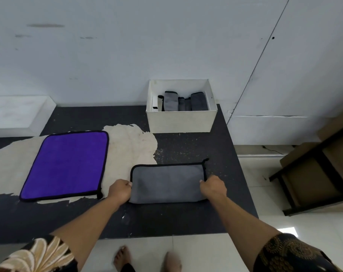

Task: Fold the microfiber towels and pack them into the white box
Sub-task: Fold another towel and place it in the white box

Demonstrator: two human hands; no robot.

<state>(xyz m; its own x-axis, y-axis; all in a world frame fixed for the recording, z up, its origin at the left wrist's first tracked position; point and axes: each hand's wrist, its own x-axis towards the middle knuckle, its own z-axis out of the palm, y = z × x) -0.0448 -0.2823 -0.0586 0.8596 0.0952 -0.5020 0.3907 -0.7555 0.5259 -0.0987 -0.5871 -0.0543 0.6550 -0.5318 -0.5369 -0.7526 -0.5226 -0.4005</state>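
A grey microfiber towel (pixel 167 183) with black trim lies folded in half on the dark table (pixel 186 218), near the front edge. My left hand (pixel 120 191) grips its left edge and my right hand (pixel 212 188) grips its right edge. To the left, a purple towel (pixel 66 165) with black trim lies spread flat. The white box (pixel 181 120) stands at the back of the table and holds several folded grey towels (pixel 184 102) standing on end.
The table top has a large worn pale patch (pixel 131 146) under and beside the purple towel. A white wall rises behind. A dark shelf frame (pixel 304 173) with cardboard stands on the tiled floor to the right. My feet show below the table edge.
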